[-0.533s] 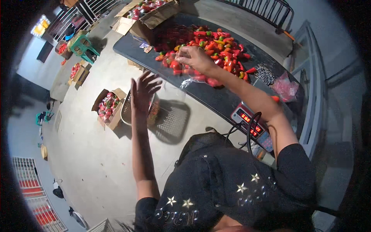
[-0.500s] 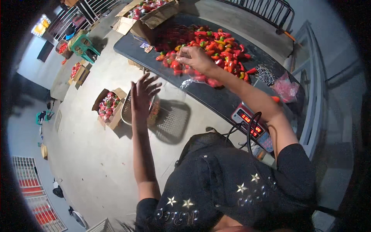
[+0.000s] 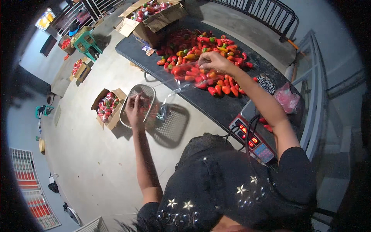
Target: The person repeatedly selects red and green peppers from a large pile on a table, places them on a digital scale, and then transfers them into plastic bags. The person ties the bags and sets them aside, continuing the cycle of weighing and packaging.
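Observation:
Above the near edge of a dark table (image 3: 216,110), my right hand (image 3: 215,63) pinches the top of a clear plastic bag (image 3: 178,90). Red peppers show through or beneath the film, and I cannot tell which of them lie inside. My left hand (image 3: 135,111) hangs over a light mesh basket (image 3: 155,101), fingers curled together. What its fingertips hold, if anything, is too small to make out. Shiny clear plastic (image 3: 164,110) hangs beside the basket. A heap of red, orange and green peppers (image 3: 222,48) covers the far part of the table.
A red-framed digital scale (image 3: 253,140) with lit digits and a black cable sits near my right arm. Pink plastic (image 3: 286,98) lies beyond it. An open carton (image 3: 160,23) of bagged peppers stands at the table's far end; another carton (image 3: 113,119) is on the floor left of the basket.
My left hand has dropped lower, its spread fingers now curled together over the basket. My right hand has shifted right, and the clear plastic stretches out toward the left.

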{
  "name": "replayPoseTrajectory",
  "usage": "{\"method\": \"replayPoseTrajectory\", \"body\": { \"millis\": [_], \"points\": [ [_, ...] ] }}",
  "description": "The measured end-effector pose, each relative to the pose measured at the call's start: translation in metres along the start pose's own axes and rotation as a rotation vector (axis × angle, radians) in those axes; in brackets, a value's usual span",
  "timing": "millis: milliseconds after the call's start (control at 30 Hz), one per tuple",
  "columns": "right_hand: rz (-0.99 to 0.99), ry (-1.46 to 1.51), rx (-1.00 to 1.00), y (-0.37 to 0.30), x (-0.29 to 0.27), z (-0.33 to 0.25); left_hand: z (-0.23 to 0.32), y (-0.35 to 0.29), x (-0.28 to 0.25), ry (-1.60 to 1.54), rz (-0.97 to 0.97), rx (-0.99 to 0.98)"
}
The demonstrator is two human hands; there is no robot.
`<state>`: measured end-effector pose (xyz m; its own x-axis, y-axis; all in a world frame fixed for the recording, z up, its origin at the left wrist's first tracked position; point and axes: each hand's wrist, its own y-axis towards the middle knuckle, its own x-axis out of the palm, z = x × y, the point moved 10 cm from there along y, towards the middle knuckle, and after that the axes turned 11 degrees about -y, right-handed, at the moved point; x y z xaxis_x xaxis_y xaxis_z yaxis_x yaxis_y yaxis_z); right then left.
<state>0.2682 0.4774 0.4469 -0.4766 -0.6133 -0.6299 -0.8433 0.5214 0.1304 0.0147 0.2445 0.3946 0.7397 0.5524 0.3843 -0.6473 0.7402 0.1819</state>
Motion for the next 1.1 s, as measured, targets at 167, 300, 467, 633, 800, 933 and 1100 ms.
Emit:
{"method": "replayPoseTrajectory", "body": {
  "millis": [167, 300, 467, 633, 800, 933, 1100],
  "points": [
    [0.056, 0.153, 0.128, 0.000, -0.011, 0.028, -0.011, -0.004, -0.025, 0.199, 0.008, 0.034],
    [0.118, -0.084, -0.045, 0.012, -0.013, 0.003, 0.017, -0.006, -0.005, 0.867, 0.109, 0.368],
    [-0.126, -0.234, -0.148, 0.019, 0.029, -0.043, 0.033, -0.011, 0.166, 0.792, -0.383, 0.492],
    [0.008, 0.019, -0.213, 0.030, 0.025, -0.045, -0.017, 0.017, 0.161, 0.281, -0.191, 0.102],
    [0.048, 0.153, -0.118, 0.032, 0.021, -0.027, -0.023, 0.021, 0.160, 0.220, -0.207, 0.083],
    [-0.010, -0.041, -0.124, 0.033, 0.031, -0.034, -0.020, 0.025, 0.177, -0.034, -0.166, 0.046],
    [0.094, 0.252, -0.127, 0.042, 0.035, -0.018, -0.037, 0.038, 0.172, -0.081, -0.233, -0.048]
  ]
}}
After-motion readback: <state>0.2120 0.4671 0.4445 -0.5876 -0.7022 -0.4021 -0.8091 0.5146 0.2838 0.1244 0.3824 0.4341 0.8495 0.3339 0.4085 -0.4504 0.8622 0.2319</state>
